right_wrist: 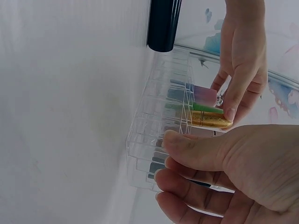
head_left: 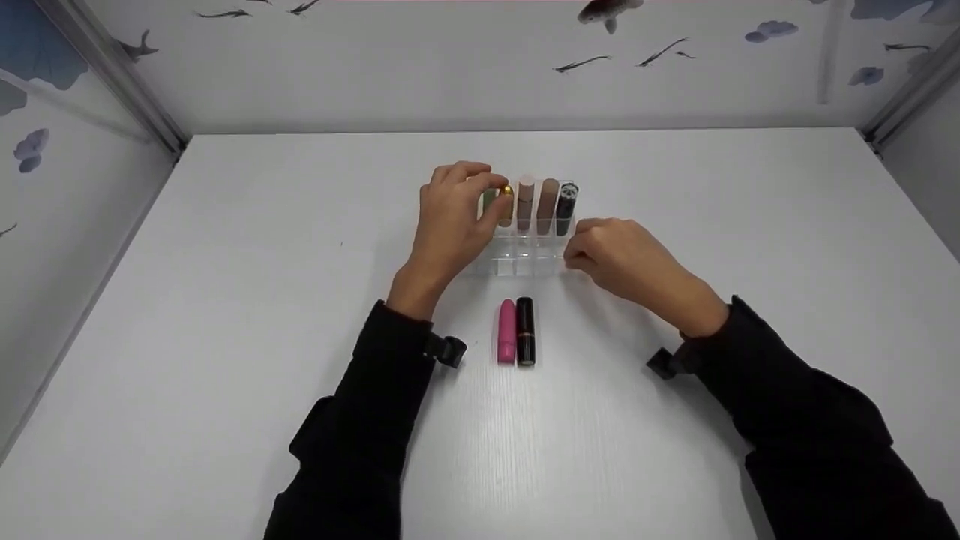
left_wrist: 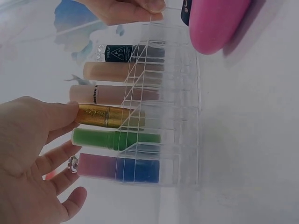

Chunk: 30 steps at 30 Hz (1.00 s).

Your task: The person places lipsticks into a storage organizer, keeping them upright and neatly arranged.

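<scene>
My left hand (head_left: 454, 214) pinches the top of a gold lipstick (left_wrist: 100, 115) between thumb and fingers. The gold tube's lower end sits in the back row of a clear lipstick organizer (head_left: 517, 266). Beside it in that row stand a green tube (left_wrist: 93, 138) and a pink-and-blue tube (left_wrist: 100, 167) with a jewelled cap. On the other side are a pale pink tube (head_left: 526, 196), a beige-brown tube (head_left: 547, 206) and a black one (head_left: 566, 210) with a clear top. My right hand (head_left: 626, 255) grips the organizer's right end with curled fingers.
On the table in front of the organizer, a pink tube (head_left: 507, 330) and a black lipstick (head_left: 526, 330) lie side by side. White patterned panels (head_left: 450, 75) border the table at the back and sides.
</scene>
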Tool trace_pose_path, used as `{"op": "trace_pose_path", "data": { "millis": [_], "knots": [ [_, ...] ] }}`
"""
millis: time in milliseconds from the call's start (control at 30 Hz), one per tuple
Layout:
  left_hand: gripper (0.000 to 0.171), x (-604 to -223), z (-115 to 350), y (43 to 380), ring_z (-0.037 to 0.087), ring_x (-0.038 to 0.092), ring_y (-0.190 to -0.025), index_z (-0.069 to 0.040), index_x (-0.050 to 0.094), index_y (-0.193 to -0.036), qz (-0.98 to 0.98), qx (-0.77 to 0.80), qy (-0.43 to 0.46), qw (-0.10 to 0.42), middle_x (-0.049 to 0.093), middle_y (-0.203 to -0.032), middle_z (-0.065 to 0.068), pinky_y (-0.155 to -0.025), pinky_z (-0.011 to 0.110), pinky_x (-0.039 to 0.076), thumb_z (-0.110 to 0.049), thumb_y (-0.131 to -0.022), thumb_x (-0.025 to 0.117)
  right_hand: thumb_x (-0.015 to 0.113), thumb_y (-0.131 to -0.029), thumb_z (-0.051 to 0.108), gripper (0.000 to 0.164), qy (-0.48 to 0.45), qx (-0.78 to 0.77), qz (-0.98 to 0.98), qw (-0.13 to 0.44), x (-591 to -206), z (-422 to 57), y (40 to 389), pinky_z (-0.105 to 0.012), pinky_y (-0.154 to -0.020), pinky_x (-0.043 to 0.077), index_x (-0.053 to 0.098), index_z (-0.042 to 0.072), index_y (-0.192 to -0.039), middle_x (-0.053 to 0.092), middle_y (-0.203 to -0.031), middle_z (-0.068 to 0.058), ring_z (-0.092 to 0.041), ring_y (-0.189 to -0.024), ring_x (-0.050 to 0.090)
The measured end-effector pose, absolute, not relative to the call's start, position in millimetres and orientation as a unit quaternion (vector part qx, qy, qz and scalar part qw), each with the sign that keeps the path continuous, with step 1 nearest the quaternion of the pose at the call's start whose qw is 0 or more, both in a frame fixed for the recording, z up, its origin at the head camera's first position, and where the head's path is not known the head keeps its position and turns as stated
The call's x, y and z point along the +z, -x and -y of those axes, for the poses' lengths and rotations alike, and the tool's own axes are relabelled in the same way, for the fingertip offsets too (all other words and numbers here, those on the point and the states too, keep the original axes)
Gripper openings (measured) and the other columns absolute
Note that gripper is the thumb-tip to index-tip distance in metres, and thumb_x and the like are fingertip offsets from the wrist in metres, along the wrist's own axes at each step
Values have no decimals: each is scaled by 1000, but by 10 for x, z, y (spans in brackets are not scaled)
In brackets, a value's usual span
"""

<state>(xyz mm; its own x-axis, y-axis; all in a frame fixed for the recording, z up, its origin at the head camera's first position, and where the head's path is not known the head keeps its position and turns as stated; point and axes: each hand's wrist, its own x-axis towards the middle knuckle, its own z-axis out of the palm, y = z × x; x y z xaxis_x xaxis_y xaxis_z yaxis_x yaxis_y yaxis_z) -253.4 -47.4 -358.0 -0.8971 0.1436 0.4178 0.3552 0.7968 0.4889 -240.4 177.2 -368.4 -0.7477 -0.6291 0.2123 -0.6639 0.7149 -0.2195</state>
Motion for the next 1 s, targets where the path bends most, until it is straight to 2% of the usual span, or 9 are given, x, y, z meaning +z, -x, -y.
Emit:
{"op": "trace_pose_path", "data": {
  "millis": [167, 600, 1000],
  "knots": [
    [25, -3597, 478, 2531, 21, 47, -120, -20, 70, -108, 930, -285, 139, 187, 59, -124, 3, -95, 42, 38, -35, -90, 62, 70, -82, 5, 5, -352, 141, 923, 61, -3675, -1770, 2393, -37, -68, 53, 74, 5, -86, 69, -86, -8, -21, -79, 67],
    [30, -3662, 449, 2539, 22, 45, -121, -23, 66, -118, 948, -228, 142, 172, 55, -129, 4, -95, 40, 39, -38, -95, 54, 70, -83, 5, 6, -346, 144, 925, 58, -3692, -1785, 2403, -37, -68, 53, 74, 5, -87, 69, -85, -7, -21, -78, 66],
    [26, -3673, 453, 2551, 22, 50, -116, -22, 69, -113, 939, -239, 143, 201, 60, -122, 4, -91, 37, 43, -34, -92, 60, 69, -82, 4, 5, -350, 144, 923, 63, -3692, -1782, 2409, -37, -67, 53, 74, 6, -84, 69, -83, -6, -20, -77, 66]
  ]
}}
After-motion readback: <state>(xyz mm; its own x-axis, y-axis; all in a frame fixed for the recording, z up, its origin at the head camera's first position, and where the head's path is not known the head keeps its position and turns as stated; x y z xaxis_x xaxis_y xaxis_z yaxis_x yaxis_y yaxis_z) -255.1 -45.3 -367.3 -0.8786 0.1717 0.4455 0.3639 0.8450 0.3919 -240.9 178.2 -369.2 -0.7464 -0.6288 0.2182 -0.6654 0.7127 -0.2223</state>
